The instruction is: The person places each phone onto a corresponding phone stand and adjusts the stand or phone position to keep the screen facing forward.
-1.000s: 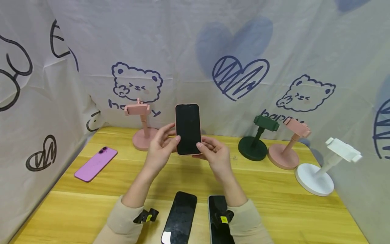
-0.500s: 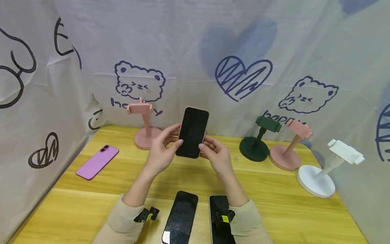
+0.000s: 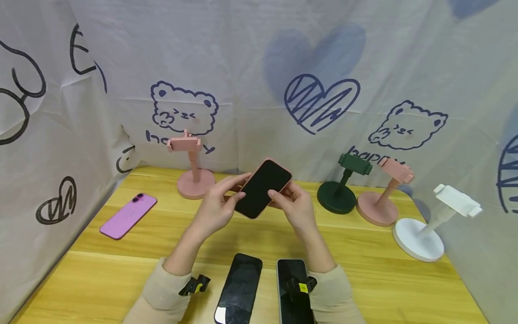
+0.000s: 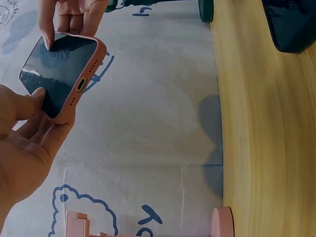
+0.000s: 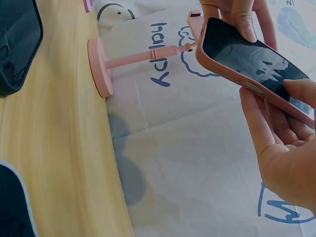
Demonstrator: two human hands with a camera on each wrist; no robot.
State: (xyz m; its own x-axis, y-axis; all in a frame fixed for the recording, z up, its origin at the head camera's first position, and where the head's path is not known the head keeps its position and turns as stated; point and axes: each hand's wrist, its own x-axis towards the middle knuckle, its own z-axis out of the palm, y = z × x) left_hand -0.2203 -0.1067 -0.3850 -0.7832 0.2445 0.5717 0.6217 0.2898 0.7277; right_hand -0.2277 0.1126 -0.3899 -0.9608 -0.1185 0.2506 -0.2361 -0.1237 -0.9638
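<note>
Between both hands, a smartphone in a pink case (image 3: 263,189) is held above the table, its dark screen facing the person and its top leaning to the right. The left hand (image 3: 218,202) grips its lower left side, thumb on the screen's edge. On the other side, the right hand (image 3: 295,206) pinches it with the thumb over the glass and fingers behind. In the left wrist view the case's bottom edge with its charging port (image 4: 81,85) shows. A side button (image 5: 254,87) is seen in the right wrist view. The phone's back is hidden.
On the wooden table (image 3: 162,243) stand a pink phone stand (image 3: 194,180) at back left, and green (image 3: 337,195), pink (image 3: 378,207) and white (image 3: 418,238) stands at right. A purple phone (image 3: 128,216) lies left; two black phones (image 3: 239,288) (image 3: 293,288) lie in front.
The pink-cased phone has turned clockwise from upright to a strong rightward lean and come down a little. The right hand has shifted slightly right. Both hands keep their hold.
</note>
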